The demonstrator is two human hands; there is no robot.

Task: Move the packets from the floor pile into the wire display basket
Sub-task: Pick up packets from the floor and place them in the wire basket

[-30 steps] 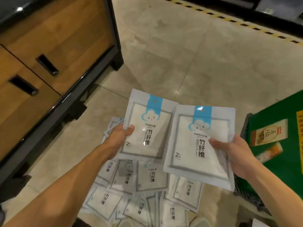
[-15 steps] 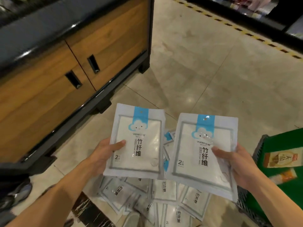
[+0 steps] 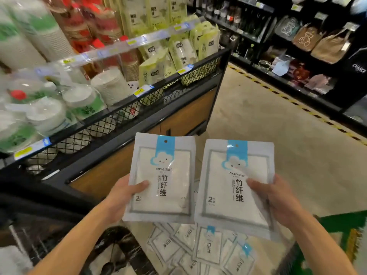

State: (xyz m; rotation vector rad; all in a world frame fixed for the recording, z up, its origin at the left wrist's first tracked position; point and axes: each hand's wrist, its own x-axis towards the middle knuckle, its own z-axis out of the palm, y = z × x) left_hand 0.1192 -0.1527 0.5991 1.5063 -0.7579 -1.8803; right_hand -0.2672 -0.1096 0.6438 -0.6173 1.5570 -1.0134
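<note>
Head view. Left hand (image 3: 121, 197) closed in grip on left packet (image 3: 161, 178), thumb laid across front. Right hand (image 3: 278, 203) closed in grip on right packet (image 3: 235, 187) likewise. Both packets held upright, side by side, just right of wire display basket (image 3: 111, 124). Floor pile (image 3: 200, 249) seen below held packets.
</note>
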